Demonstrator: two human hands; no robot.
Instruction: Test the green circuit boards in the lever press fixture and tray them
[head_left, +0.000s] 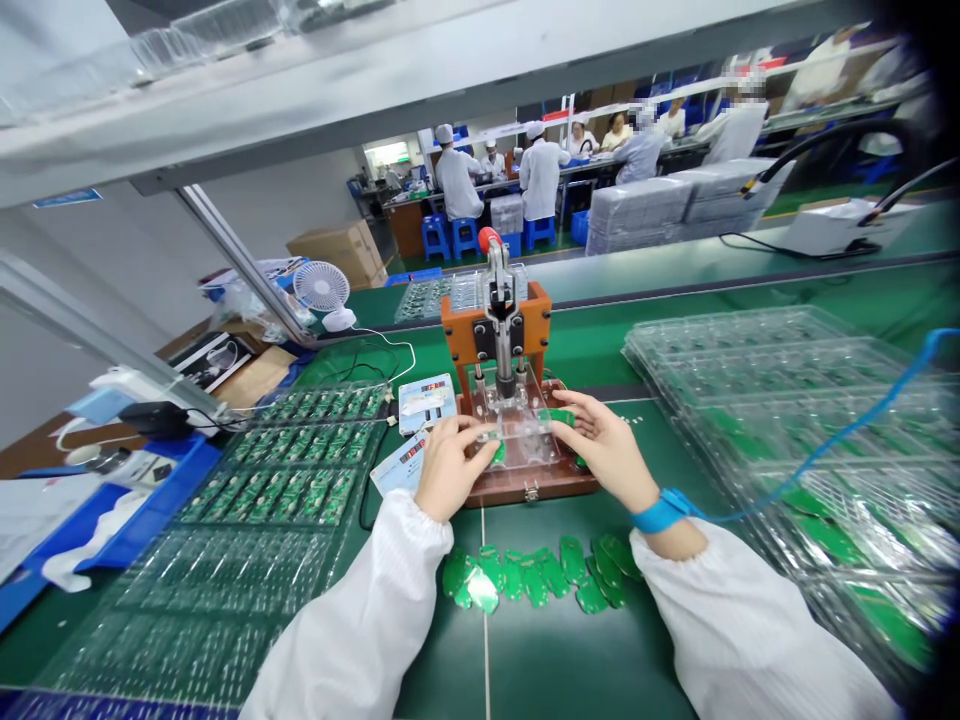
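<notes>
In front of me stands a test fixture with an orange frame [460, 335], a toggle clamp with a red knob [490, 240] and a clear plate over a brown base [517, 488]. My left hand [453, 462] is at the plate's left side, thumb and fingers closed on the edge of a small green circuit board [498, 453]. At the right side, my right hand [602, 447] pinches another green circuit board [561, 415] between thumb and fingers. Several bare green boards [534, 578] lie in an overlapping row on the green mat below the fixture.
Clear trays of populated boards [281, 470] cover the left side. Stacked clear trays [757, 400] fill the right. Two small meters [426, 400] sit left of the fixture. A blue wrist strap cord [817, 455] runs right. A fan [322, 290] stands behind; co-workers sit and stand farther off.
</notes>
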